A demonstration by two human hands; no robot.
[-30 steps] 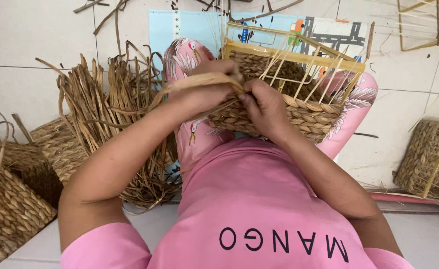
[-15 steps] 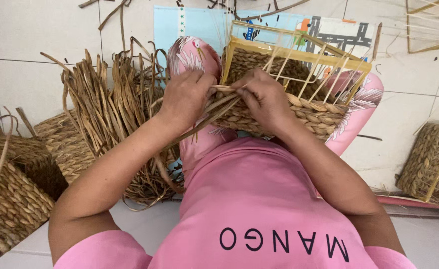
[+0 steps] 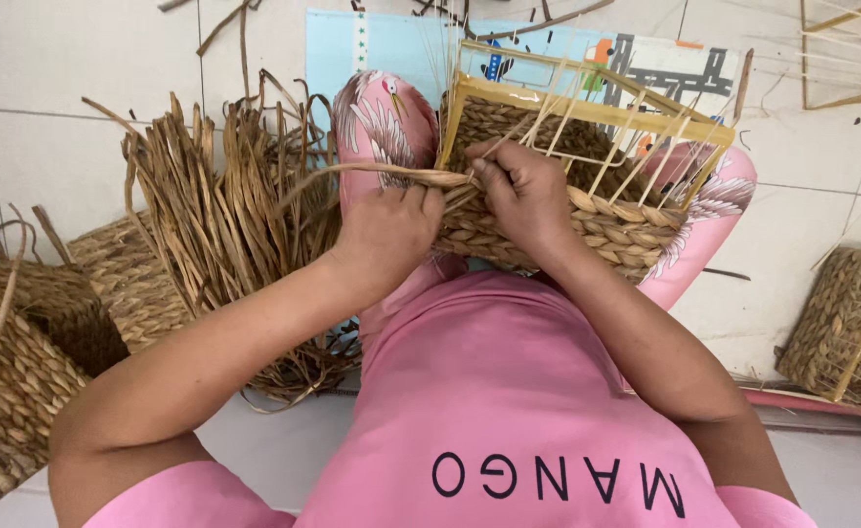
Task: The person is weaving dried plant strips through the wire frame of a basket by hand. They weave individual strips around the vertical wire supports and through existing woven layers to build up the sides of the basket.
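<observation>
White tile floor, and on our lap sits the half-woven basket [image 3: 587, 186], our left hand [image 3: 387, 235] clenched on a dry straw strand [image 3: 372, 171], right hand [image 3: 523, 191] pinching it at the weave, straw pile [image 3: 225, 205] left.

big pile of dry straw [image 3: 225, 215] on floor, left | 2 woven baskets [image 3: 20, 352] far left | small woven basket [image 3: 846, 328] at right | blue mat w/ pics [image 3: 382, 44] up top
</observation>
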